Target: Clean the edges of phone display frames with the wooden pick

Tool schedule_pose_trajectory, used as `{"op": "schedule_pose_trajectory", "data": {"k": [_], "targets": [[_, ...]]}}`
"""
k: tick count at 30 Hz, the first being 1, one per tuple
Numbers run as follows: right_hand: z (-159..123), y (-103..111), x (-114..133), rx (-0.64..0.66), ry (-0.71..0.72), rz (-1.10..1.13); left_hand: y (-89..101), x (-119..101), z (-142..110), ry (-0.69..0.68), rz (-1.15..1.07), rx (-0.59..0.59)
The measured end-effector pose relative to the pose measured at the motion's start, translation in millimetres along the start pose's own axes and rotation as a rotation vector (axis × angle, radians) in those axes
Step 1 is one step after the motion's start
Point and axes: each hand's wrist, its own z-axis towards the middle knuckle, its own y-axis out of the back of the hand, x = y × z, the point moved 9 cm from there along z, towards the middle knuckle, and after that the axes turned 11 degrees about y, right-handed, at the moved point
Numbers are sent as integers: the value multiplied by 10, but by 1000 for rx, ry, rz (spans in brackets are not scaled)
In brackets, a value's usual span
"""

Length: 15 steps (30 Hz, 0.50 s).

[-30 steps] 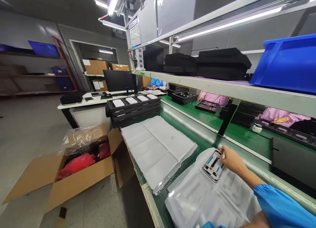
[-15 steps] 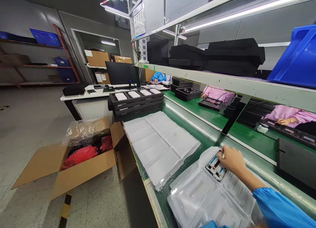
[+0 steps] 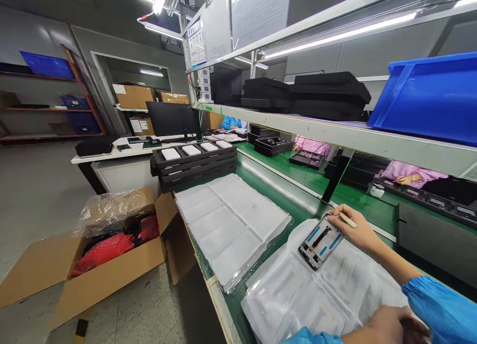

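Two hands are in frame, operator. Your right hand (image 3: 352,229) is closed on a pale stylus (image 3: 348,220), pinching it between thumb and fingers, with the hand just above the top corner of a white-framed electronic panel (image 3: 320,243). That panel, marked with blue strips and a dark central strip, lies flat on a clear plastic tray (image 3: 357,279). Your left hand (image 3: 391,326) is over the tray's lower edge; whether it is closed on anything cannot be told.

Change noted: since the earlier views, your left hand has entered the frame, the stylus shows clear of your fingers, and the panel sits at a different angle. The panel remains on the tray.

Outward, a second stack of clear trays (image 3: 231,224) lies on the green workbench (image 3: 298,205). Beyond it is a stack of black foam trays (image 3: 194,165) holding four white items. Below the bench edge stands an open cardboard carton (image 3: 112,269). A co-worker's pink sleeve (image 3: 410,177) shows across the bench.
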Motion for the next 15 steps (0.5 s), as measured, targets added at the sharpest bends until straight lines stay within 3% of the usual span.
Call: {"op": "schedule_pose_trajectory", "data": {"k": [3, 5, 7, 10, 15], "targets": [[-150, 361, 73, -75, -8, 63, -88, 25, 12, 107, 337, -201], [-365, 679, 24, -167, -74, 96, -145, -39, -35, 24, 470, -352], [-705, 991, -146, -288, -231, 203, -181, -62, -91, -36, 515, -458], [-1339, 1321, -436, -422, -455, 358, -215, -36, -113, -53, 539, -465], [-2219, 1640, -849, -632, -588, 479, -231, -38, -117, -62, 661, -432]]}}
